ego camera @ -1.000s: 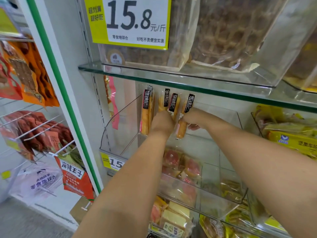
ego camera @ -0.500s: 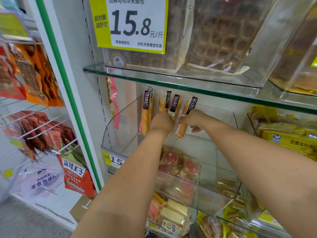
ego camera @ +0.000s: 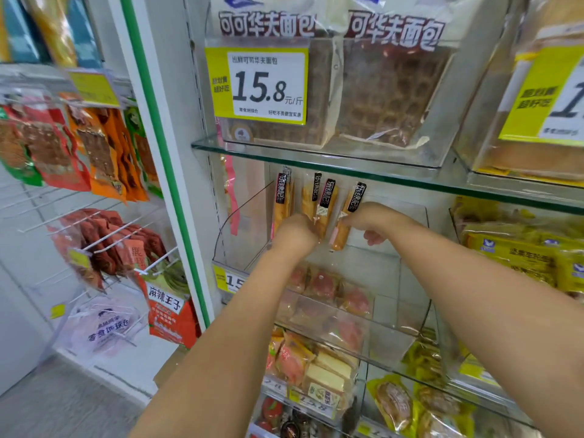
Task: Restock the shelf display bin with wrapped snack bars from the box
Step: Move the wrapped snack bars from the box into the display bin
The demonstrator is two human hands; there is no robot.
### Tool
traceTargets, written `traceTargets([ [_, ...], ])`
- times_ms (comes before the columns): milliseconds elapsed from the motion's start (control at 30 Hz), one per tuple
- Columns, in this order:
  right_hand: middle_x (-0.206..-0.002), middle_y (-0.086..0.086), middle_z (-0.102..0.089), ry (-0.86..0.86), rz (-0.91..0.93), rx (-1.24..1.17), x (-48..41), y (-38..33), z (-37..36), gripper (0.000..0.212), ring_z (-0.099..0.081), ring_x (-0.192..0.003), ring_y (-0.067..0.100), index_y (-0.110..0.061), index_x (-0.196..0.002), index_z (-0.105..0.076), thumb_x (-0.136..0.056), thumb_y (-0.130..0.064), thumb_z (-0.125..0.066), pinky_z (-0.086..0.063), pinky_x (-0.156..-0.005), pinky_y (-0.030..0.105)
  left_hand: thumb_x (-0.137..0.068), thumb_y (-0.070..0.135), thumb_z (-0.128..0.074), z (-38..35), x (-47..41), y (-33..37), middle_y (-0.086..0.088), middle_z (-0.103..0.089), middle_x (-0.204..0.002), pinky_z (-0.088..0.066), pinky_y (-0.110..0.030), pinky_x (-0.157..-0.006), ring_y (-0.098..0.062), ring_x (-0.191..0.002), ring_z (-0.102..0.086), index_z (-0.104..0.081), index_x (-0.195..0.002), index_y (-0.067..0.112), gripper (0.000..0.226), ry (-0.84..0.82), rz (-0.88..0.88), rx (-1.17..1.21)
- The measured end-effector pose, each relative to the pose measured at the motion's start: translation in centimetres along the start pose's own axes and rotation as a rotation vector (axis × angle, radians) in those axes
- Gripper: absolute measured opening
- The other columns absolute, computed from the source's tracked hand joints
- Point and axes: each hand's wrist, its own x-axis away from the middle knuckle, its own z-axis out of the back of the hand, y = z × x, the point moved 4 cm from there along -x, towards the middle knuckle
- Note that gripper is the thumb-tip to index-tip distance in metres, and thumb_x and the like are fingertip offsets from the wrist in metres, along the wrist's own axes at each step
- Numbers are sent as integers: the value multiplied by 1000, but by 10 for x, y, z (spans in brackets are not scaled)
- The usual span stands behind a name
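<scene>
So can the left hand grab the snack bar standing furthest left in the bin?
Probably yes: the leftmost bar stands right beside the left hand with nothing between them. But that hand seems to grip the middle bars, so it may need to release them first.

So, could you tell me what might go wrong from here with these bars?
1. The bars stand upright, seemingly propped only by the left hand and right hand; letting go could topple them in the clear bin.
2. Their tops sit close under the glass shelf, so lifting them may snag the wrappers.
3. The right-hand bar is tilted and may slip from the fingers.
</scene>
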Motion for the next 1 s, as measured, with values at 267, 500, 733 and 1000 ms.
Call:
traceTargets([
  [267, -54, -2, -49, 464, 417, -86, 140, -11, -6, 45, -50, -56, 17, -16, -59, -47, -95, -44, -46, -35, -52, 29, -90, 33, -58, 44, 152, -32, 6, -46, -60, -39, -27, -56, -7, -55, -46, -56, -91, 24, 10, 297, -212, 340],
  [500, -49, -5, -45, 274, 436, 89, 220, 41, -137, 48, -48, -55, 18, -22, -55, -41, -94, -50, -42, -35, -57, 32, -89, 39, -57, -14, 271, -136, 7, -35, -44, -27, -21, -44, -5, -40, -38, -51, -77, 26, 19, 68, -31, 376],
  [733, -68, 5, -55, -209, 157, 160, 215, 144, -325, 28, -50, -59, 18, -17, -79, -48, -99, -35, -42, -43, -56, 33, -92, 29, -56, -116, 347, -262, -3, -50, -51, -39, -33, -52, -30, -56, -57, -61, -86, 13, 17, -193, 312, 268],
  [1000, -54, -2, -38, -417, -191, 160, 201, 275, -491, 40, -35, -46, 6, -20, -60, -30, -94, -5, -47, -30, -52, 22, -90, 21, -58, -257, 405, -366, -9, -64, -78, -40, -28, -57, -26, -75, -62, -60, -77, 15, 14, -418, 610, 176],
])
